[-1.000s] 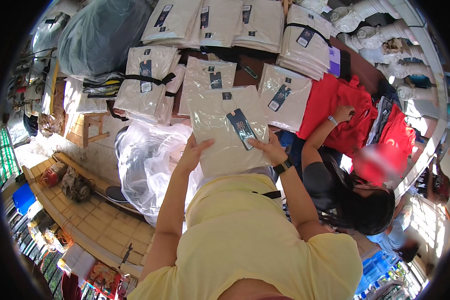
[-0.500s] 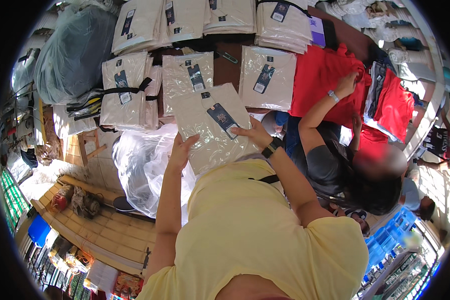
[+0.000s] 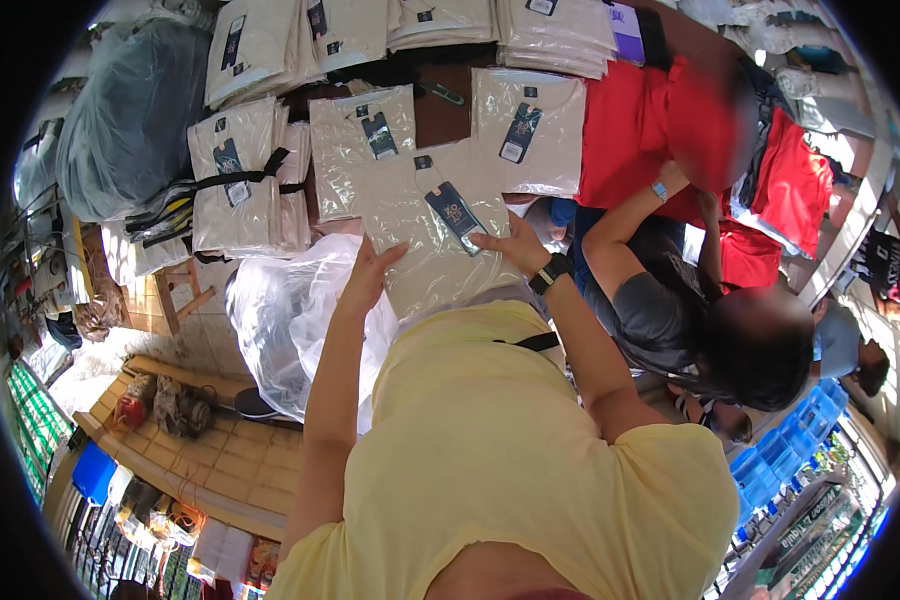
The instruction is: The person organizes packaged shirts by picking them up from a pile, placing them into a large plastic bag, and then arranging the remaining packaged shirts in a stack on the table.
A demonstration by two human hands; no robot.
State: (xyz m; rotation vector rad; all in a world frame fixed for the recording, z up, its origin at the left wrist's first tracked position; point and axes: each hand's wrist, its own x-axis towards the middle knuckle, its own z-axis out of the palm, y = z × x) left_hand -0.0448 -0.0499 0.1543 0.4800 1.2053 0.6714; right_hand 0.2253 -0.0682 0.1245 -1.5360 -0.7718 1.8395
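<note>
Between my two hands is a folded beige shirt in a clear plastic bag (image 3: 430, 225), with a dark hang tag (image 3: 455, 216) on its front. My left hand (image 3: 372, 272) grips its left edge, thumb on top. On its right side my right hand (image 3: 515, 246), with a black watch on the wrist, presses its thumb near the tag; the fingers under the bag are hidden. Just beyond lie another bagged beige shirt (image 3: 345, 150) and, to the right, a further bagged shirt pile (image 3: 550, 150). A strapped stack of bagged shirts (image 3: 210, 220) sits to the left.
More bagged shirt stacks (image 3: 260, 60) line the table's far side, near a small dark green tool (image 3: 444, 93). At right a co-worker in a dark grey top (image 3: 660, 310) handles red cloth (image 3: 610, 130). Plastic sheeting (image 3: 280, 310) hangs below the table's front; a large wrapped bundle (image 3: 135, 120) stands left.
The bagged shirt in my hands has turned slightly more upright, still held on both sides. The view has shifted a little. The co-worker has leaned and moved an arm over the red cloth.
</note>
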